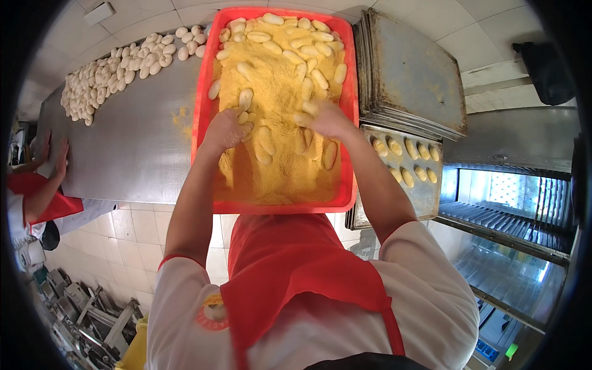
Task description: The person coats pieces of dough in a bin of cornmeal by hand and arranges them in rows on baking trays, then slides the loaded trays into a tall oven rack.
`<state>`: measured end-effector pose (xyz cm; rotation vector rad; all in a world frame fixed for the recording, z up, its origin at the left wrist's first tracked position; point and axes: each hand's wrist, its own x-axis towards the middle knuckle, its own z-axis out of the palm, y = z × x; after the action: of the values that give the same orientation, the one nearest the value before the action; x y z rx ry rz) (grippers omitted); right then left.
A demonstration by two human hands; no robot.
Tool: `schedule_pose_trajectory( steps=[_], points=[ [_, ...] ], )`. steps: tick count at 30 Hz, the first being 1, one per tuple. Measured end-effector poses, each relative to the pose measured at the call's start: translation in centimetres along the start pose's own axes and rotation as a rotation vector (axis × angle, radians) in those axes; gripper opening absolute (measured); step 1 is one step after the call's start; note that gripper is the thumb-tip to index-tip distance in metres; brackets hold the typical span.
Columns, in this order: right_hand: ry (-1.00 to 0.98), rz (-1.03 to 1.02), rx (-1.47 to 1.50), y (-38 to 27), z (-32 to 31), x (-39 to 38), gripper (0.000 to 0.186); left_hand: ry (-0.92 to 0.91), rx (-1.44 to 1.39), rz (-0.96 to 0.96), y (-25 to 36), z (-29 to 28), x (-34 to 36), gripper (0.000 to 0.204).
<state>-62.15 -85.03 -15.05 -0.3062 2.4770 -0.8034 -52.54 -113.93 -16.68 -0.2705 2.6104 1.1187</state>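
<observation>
A red tray (202,123) in front of me holds yellow, coarse meal (271,80). Oval dough pieces (264,148) lie in it, most of them dusted, crowded toward the far end. Over the tray's left side, my left hand (226,129) is closed around small dough pieces that poke out past its fingers. My right hand (330,120), a little blurred, curls over more dough pieces (302,119) right of the middle. Meal and dough hide some of the fingertips of both hands.
Pale round dough balls (132,65) crowd the far edge of the steel table (135,135). At right are stacked baking sheets (413,61) and a sheet with coated dough pieces (407,154). An open oven or cabinet (505,191) stands farther right. Another person's hands (63,157) rest at the table's left end.
</observation>
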Motion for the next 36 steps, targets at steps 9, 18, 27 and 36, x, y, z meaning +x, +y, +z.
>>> schedule_pose_trajectory(
  steps=[9,18,27,36],
  points=[
    [0.191,0.135,0.500,0.3,0.7,-7.3,0.053,0.175,-1.324,0.022,-0.7,-1.8,-9.5,0.035],
    [0.185,0.071,0.761,-1.2,4.2,-9.5,0.059,0.198,-1.591,-0.125,0.5,4.3,-15.6,0.034],
    [-0.018,-0.007,1.544,9.0,-3.3,-19.5,0.028,0.093,-1.250,0.053,10.8,13.8,-20.4,0.035],
    [0.080,0.139,0.470,28.7,-9.8,-31.7,0.050,0.065,-0.467,0.271,22.5,33.6,-18.6,0.033]
  ],
)
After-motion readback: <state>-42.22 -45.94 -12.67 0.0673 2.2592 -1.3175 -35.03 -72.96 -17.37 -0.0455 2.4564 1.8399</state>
